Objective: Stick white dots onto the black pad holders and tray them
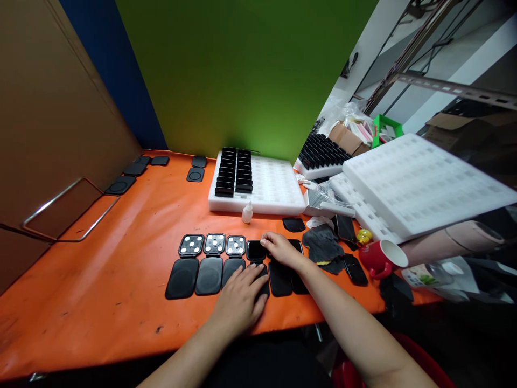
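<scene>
A row of black folding pads lies on the orange table, each a small square flap hinged to a larger panel. My left hand (241,296) rests flat with its fingers spread over the lower panel of the fourth pad from the left. With fingers bent together, my right hand (281,250) touches the right side of that pad's glossy flap (254,250); anything between its fingertips is hidden. White round dots show on the three flaps to the left, including the leftmost dotted flap (191,244). Further pads (280,279) lie partly under my right hand and forearm.
Behind stands a small white dropper bottle (247,213) by a white foam tray (274,186) holding upright black pieces (226,172). To the right are dark cloths (323,245), a red mug (379,258) and a tilted foam tray (428,183). A metal wire frame (86,231) stands left.
</scene>
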The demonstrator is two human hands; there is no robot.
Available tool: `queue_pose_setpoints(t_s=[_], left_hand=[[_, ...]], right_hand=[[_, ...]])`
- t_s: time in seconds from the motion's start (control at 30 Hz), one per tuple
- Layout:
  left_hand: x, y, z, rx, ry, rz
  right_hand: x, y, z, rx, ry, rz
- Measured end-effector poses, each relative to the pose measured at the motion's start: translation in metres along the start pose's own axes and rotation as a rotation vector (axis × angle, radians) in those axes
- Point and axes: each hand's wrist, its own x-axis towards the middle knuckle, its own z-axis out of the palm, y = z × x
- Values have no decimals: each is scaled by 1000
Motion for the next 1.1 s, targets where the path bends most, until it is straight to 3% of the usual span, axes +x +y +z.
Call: queue_pose_setpoints(t_s=[0.23,0.73,1.1], left_hand=[[-1,-1,2,-10,39,18],[1,-1,2,31,-9,23],[2,-2,2,39,-12,38]], right_hand=[[-1,-5,-2,-85,0,-29],[2,-9,-11,-137,-83,-59],[3,-7,-5,-195,18,-64]])
